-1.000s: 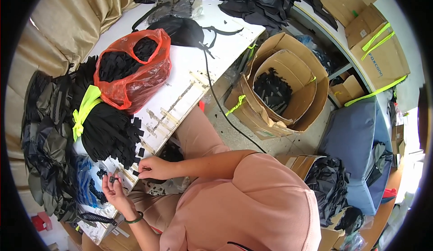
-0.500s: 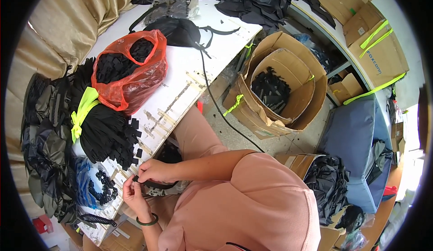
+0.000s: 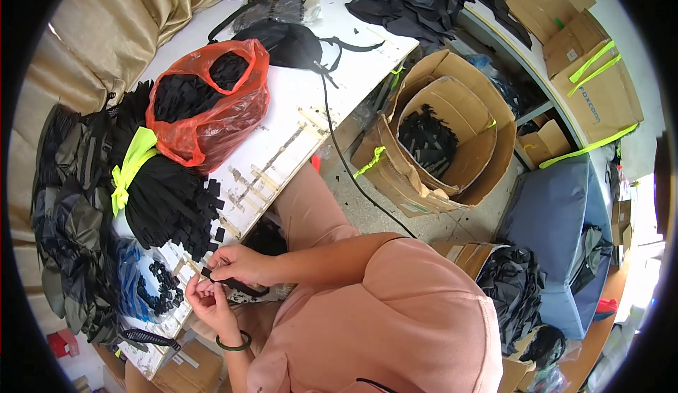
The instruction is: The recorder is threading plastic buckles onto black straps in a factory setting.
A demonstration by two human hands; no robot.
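Observation:
A short black webbing strap [image 3: 247, 288] runs between my hands at the table's near edge, with one end showing beside my fingertips. My right hand [image 3: 244, 264] pinches it from above. Just below, my left hand [image 3: 214, 310], with a dark bangle on its wrist, has its thumb and fingers curled against the strap. Whether a small part is also in the fingers is too small to tell. Close by on the table lies a bundle of black straps [image 3: 159, 199], tied with a neon-yellow band [image 3: 133, 170]. Small black plastic parts [image 3: 164, 290] lie in an open blue plastic bag [image 3: 129, 280].
A red plastic bag [image 3: 236, 128] of black strips stands on the white table [image 3: 282, 154]. Dark fabric pieces [image 3: 70, 216] hang at the left edge. On the floor, a cardboard box [image 3: 487, 174] holds black pieces. A black cord [image 3: 337, 146] runs down from the table.
My hands have shifted slightly left, and a longer stretch of the black strap shows below my right hand. The left fingers have loosened a little. The whole view has tilted slightly.

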